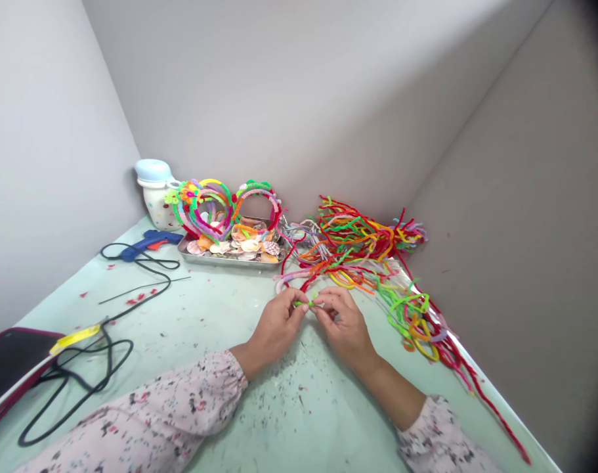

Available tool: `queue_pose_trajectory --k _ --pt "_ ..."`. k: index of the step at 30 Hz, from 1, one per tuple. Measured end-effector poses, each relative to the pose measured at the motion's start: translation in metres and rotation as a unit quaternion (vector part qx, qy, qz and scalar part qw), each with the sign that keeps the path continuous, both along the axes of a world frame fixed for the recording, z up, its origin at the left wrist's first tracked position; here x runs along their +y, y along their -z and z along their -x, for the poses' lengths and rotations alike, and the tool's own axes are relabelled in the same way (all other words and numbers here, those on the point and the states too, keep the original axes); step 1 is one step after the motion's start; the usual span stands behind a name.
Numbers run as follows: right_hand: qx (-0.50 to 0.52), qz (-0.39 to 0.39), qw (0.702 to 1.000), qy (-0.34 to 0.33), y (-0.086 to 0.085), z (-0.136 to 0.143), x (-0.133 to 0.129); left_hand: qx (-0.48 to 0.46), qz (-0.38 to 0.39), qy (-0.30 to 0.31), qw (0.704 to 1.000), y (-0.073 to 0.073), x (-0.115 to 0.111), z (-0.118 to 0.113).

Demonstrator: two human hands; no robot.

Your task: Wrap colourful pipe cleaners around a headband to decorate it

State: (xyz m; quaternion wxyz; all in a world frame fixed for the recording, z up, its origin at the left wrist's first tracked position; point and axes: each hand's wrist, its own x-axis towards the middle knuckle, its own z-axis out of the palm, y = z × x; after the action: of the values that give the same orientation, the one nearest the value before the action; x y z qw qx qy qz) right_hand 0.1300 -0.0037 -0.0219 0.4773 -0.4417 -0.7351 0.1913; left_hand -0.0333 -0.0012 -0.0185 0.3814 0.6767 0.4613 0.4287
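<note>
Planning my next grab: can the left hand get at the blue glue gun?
Probably yes: only black cord seems to lie between the left hand, pinching a green piece, and the glue gun.

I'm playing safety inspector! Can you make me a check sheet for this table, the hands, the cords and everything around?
Surface: pale green table, specks and red scraps on it.
Job's things: small green piece between the hands; fuzzy stems piled behind; colourful hoops at the shell tray.
Clutter: loose stems straggle along the right edge; blue glue gun lies left.
Hands: left and right both in a fingertip grip.
Cables: black cord in loose loops.
Surroundings: plain walls; other people, nothing seen.
</note>
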Motion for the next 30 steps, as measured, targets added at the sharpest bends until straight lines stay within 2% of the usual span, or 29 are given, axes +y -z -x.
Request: queue_pose_trajectory --k 10,30 --pt "0.003 0.022 1.0 0.002 0.0018 -0.0007 0.0004 0.004 0.001 0.002 1.0 -0.0005 0.0004 0.0" --pt "0.018 -0.008 1.0 0.01 0.0043 0.0002 0.0017 -0.01 0.002 0.001 1.0 0.0024 0.0012 -0.0005"
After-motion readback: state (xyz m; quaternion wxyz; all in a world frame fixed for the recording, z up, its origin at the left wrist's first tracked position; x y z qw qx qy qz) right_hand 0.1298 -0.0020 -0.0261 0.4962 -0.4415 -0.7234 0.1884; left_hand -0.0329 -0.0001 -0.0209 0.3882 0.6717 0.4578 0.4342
